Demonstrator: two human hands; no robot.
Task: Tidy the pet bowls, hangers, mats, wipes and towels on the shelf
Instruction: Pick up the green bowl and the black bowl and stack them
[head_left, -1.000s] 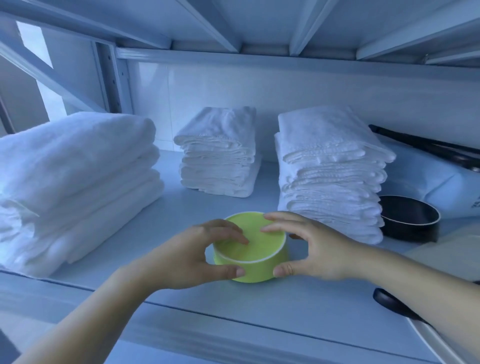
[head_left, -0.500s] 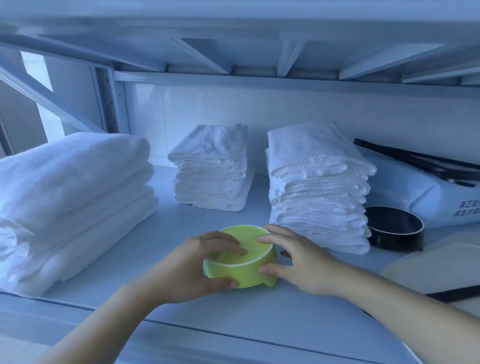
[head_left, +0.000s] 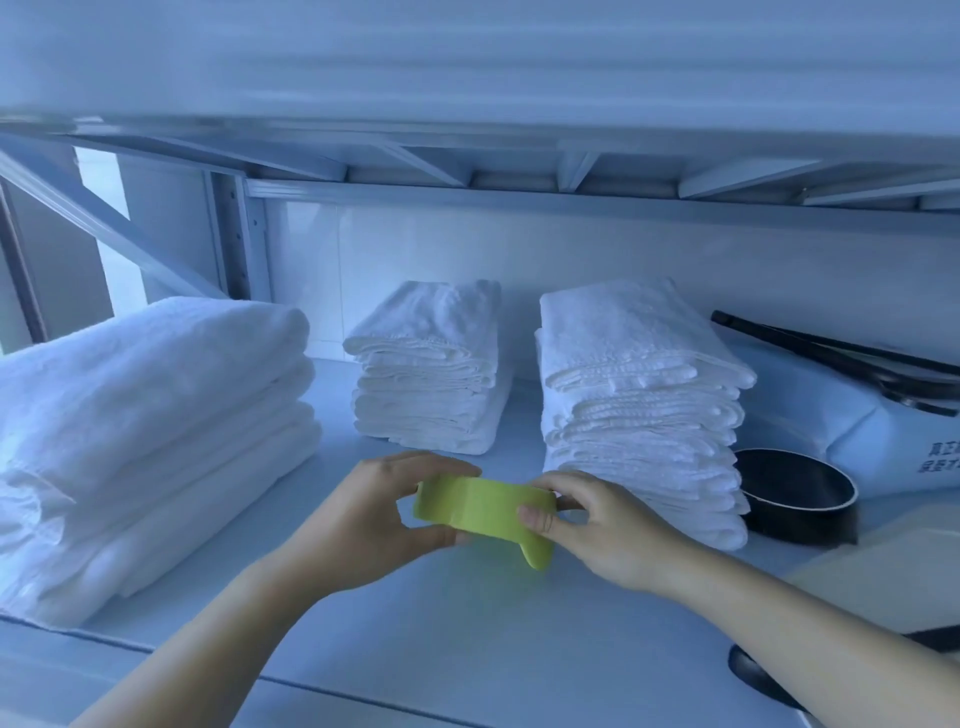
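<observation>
I'm seeing the left hand (head_left: 374, 519) and right hand (head_left: 597, 525) gripping the green bowl (head_left: 483, 506) from either side, thumbs pressing its near wall, fingers curling over the top. Bowl is tilting on edge over the front of the shelf (head_left: 467, 623). Tall towel stack (head_left: 639, 405) is standing just behind, black bowl (head_left: 800, 499) sitting beside it. Big folded towels (head_left: 145, 415) are lying left, smaller stack (head_left: 431, 374) sitting at the back.

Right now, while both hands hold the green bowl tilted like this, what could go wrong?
1. The green bowl is tilted and is gripped mostly by the fingers of the left hand and the right hand. It might slip and fall onto the shelf.
2. The right hand is very near the tall towel stack. Turning the bowl could push those towels out of line.
</observation>
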